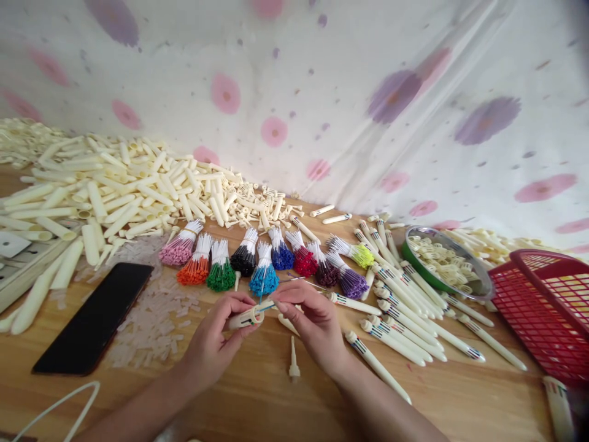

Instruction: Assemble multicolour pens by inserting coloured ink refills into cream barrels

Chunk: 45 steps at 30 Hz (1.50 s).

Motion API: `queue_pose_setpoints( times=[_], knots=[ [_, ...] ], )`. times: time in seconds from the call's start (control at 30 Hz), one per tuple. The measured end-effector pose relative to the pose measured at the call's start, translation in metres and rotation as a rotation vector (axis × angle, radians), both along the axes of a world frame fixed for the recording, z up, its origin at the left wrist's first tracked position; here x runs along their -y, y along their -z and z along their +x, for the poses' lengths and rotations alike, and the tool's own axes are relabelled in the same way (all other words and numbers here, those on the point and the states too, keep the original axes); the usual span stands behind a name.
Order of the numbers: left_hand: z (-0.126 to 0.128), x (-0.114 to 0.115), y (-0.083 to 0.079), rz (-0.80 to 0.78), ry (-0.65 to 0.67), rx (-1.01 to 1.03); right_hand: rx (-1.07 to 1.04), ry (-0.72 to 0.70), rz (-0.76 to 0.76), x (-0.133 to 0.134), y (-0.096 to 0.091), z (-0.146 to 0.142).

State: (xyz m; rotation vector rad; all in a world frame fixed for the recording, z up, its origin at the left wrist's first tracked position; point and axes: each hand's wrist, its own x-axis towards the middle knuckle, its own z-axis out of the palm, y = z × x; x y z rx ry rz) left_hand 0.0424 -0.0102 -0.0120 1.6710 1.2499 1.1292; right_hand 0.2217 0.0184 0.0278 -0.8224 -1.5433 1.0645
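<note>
Our left fingers (237,299) pinch the cream barrel (243,319), seemingly steadying it. At its open end, our right fingers (297,316) pinch a blue stick (267,306).

refill bundles (264,258) stand ahead; the near tabletop (271,405) offers room.

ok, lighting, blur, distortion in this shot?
Head view: diffuse light, soft shadow on the brown wooden table; head view: wide-angle distortion seems to stretch the red lattice plastic basket; head view: the cream cylindrical plastic pen, lower right corner, looks soft and dim.
</note>
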Motion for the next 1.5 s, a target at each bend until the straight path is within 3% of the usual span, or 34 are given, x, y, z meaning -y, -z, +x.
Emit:
queue_pose_setpoints(
  times=[0.1,0.23,0.43,0.67,1.13,1.33,1.5],
  knots=[
    [-0.002,0.002,0.001,0.076,0.009,-0.038,0.059,0.021,0.036,0.000,0.005,-0.007],
    [-0.005,0.002,0.002,0.222,-0.009,-0.162,0.073,0.043,-0.027,0.003,0.010,-0.013],
    [-0.006,-0.003,-0.002,0.403,-0.101,-0.288,0.137,0.120,0.006,0.008,0.010,-0.014],
    [-0.009,-0.004,-0.002,0.506,-0.176,-0.354,0.130,-0.043,-0.181,0.009,0.003,-0.013],
    [-0.014,-0.008,-0.001,0.675,-0.229,-0.497,0.094,-0.124,-0.473,0.009,-0.005,-0.012],
    [-0.019,-0.008,0.001,0.730,-0.215,-0.613,0.115,-0.069,-0.449,0.013,-0.002,-0.014],
    [-0.018,-0.009,-0.001,0.746,-0.209,-0.619,0.097,-0.106,-0.461,0.013,-0.003,-0.015]
  ],
)
